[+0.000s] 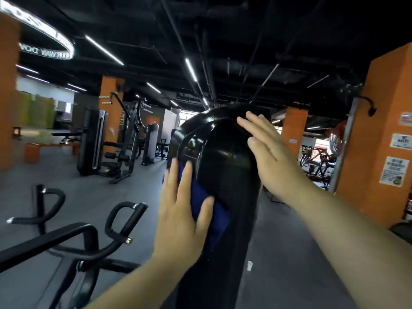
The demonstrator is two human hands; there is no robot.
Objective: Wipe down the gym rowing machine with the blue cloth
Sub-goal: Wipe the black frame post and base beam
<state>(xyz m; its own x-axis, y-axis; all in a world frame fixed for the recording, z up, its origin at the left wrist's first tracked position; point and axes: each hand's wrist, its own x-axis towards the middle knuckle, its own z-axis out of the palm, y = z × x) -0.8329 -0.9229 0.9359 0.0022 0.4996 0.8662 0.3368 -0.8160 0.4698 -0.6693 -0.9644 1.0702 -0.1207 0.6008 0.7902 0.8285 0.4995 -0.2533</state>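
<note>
- The left hand [182, 210] lies flat at centre frame, its fingers [186, 177] straight and slightly spread. It grips nothing and presses the cloth [219, 226] against the machine [223, 157].
- The right hand [267, 152] is in the upper right of centre, also open. Its palm and straight fingers rest on the rounded top of the glossy black shell and hold nothing. I judge it is steadying the shell.
- The cloth is sandwiched between the left palm and the left face of the shell. Most of it is hidden under the hand.
- Blue folds show between the fingers, past the thumb on the right, and hanging below the palm towards the lower centre. The fingertips reach past the cloth's upper edge, and it cannot be told whether they touch bare plastic.
- To do this stroke well, I would press evenly through the whole palm so the cloth moves with the hand and does not bunch.
- I would also follow the curve of the shell in overlapping passes and bring the loose lower fold under the palm.
- The shell under the right hand will need a pass too, as a bare palm may leave marks on the gloss.
- Curved black handlebars [124, 219] stand at lower left, well apart from both hands.
</note>
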